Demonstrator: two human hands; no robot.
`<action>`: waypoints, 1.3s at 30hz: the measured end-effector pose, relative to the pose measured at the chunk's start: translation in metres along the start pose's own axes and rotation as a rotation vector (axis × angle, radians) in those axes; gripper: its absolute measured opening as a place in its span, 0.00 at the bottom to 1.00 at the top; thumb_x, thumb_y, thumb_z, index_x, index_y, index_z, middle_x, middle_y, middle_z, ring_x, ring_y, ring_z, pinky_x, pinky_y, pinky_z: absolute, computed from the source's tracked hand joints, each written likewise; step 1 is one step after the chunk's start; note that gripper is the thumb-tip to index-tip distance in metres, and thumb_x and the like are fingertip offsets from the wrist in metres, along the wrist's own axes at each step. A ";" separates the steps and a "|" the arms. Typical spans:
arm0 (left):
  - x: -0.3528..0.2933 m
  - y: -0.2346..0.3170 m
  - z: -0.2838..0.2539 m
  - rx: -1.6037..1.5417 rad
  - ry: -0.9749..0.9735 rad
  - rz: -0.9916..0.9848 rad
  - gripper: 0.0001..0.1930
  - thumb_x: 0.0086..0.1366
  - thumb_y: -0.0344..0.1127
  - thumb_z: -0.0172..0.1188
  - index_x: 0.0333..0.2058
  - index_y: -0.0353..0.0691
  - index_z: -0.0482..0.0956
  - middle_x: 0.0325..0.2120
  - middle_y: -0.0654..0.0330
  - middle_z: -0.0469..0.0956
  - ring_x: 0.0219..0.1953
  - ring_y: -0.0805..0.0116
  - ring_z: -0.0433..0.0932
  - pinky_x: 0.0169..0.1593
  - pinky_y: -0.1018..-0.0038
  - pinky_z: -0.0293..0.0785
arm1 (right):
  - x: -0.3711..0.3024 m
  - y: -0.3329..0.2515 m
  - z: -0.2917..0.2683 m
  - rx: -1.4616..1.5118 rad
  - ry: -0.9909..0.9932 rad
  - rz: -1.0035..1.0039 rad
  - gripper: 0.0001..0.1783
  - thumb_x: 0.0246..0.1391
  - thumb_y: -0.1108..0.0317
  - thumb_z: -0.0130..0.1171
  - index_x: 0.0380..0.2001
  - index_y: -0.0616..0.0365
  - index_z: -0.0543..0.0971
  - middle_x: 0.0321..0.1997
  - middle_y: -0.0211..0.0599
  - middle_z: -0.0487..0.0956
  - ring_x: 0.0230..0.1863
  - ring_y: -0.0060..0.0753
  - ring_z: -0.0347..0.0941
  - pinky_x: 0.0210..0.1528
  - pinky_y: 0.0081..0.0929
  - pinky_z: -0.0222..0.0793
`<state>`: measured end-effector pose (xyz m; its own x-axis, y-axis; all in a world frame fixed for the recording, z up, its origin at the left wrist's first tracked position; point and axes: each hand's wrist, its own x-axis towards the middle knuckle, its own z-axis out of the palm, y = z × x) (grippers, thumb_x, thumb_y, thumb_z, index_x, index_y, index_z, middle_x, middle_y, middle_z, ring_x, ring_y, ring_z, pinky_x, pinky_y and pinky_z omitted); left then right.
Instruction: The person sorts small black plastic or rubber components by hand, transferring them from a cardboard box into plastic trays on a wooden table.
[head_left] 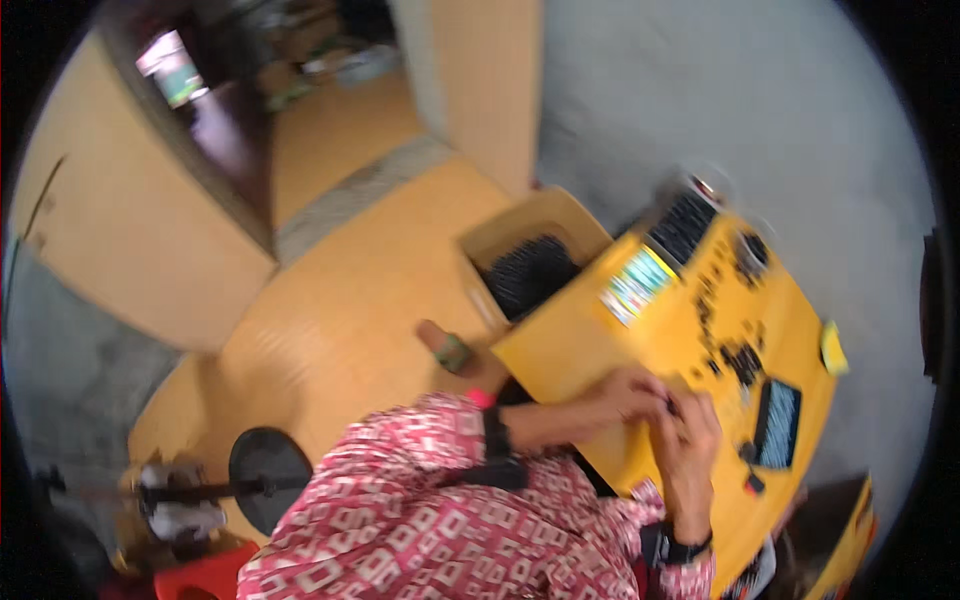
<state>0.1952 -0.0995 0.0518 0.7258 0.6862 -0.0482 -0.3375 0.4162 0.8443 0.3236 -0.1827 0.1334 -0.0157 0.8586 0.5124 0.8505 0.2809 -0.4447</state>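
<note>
- Both hands are meeting over the yellow table (640, 330): left hand (625, 393) and right hand (688, 430) are pinching 1 small dark piece (672, 407).
- Keeping fingertips close and steadying wrists on the table seems wise; loose pieces (735, 355) are lying nearby.

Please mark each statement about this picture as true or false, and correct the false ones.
1. Both hands meet over the yellow table. True: the left hand and right hand come together at a small dark piece.
2. The table is bare. False: many small dark pieces lie scattered on it.
3. The sleeves are plain blue. False: the sleeve is red and white patterned.
4. An open cardboard box stands beside the table. True.
</note>
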 end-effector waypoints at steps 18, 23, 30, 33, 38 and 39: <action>-0.004 0.018 0.001 -0.041 -0.028 -0.075 0.08 0.62 0.32 0.62 0.39 0.36 0.78 0.33 0.64 0.79 0.33 0.78 0.77 0.35 0.83 0.75 | 0.001 -0.011 -0.003 0.066 -0.124 0.059 0.17 0.43 0.84 0.63 0.40 0.67 0.79 0.31 0.45 0.74 0.32 0.42 0.72 0.34 0.33 0.70; -0.003 0.011 0.006 -0.051 0.032 -0.111 0.08 0.61 0.31 0.63 0.37 0.36 0.78 0.32 0.64 0.78 0.31 0.78 0.77 0.34 0.84 0.75 | -0.004 -0.009 -0.013 0.290 -0.174 0.282 0.13 0.44 0.84 0.64 0.37 0.68 0.79 0.30 0.43 0.73 0.30 0.36 0.69 0.33 0.28 0.66; 0.001 -0.002 0.011 0.010 -0.045 -0.076 0.08 0.60 0.31 0.65 0.36 0.36 0.78 0.30 0.61 0.79 0.30 0.75 0.79 0.32 0.81 0.75 | -0.017 -0.010 -0.021 0.164 -0.128 0.252 0.11 0.46 0.82 0.65 0.36 0.68 0.79 0.30 0.45 0.74 0.31 0.40 0.71 0.35 0.29 0.68; -0.007 0.009 0.007 -0.098 -0.007 -0.132 0.11 0.61 0.34 0.66 0.41 0.36 0.79 0.33 0.59 0.81 0.31 0.73 0.80 0.34 0.78 0.76 | -0.009 -0.015 -0.020 0.211 -0.081 0.188 0.11 0.46 0.79 0.67 0.35 0.68 0.79 0.31 0.46 0.75 0.32 0.42 0.73 0.35 0.29 0.69; -0.030 0.047 0.010 -0.039 -0.013 -0.240 0.11 0.64 0.33 0.63 0.43 0.38 0.77 0.36 0.62 0.80 0.38 0.76 0.79 0.41 0.80 0.76 | -0.010 -0.010 -0.015 0.235 -0.058 0.072 0.12 0.46 0.76 0.68 0.36 0.66 0.80 0.32 0.45 0.77 0.32 0.45 0.76 0.34 0.33 0.72; -0.029 0.045 0.011 -0.044 -0.013 -0.259 0.10 0.65 0.33 0.63 0.44 0.38 0.77 0.37 0.62 0.80 0.38 0.76 0.79 0.42 0.80 0.77 | -0.013 -0.008 -0.016 0.196 -0.046 0.109 0.12 0.46 0.76 0.68 0.36 0.66 0.80 0.32 0.45 0.77 0.32 0.45 0.76 0.34 0.33 0.72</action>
<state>0.1653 -0.1068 0.0973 0.7992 0.5456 -0.2524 -0.1650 0.6028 0.7806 0.3249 -0.2028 0.1423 0.0428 0.9060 0.4212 0.7299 0.2595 -0.6323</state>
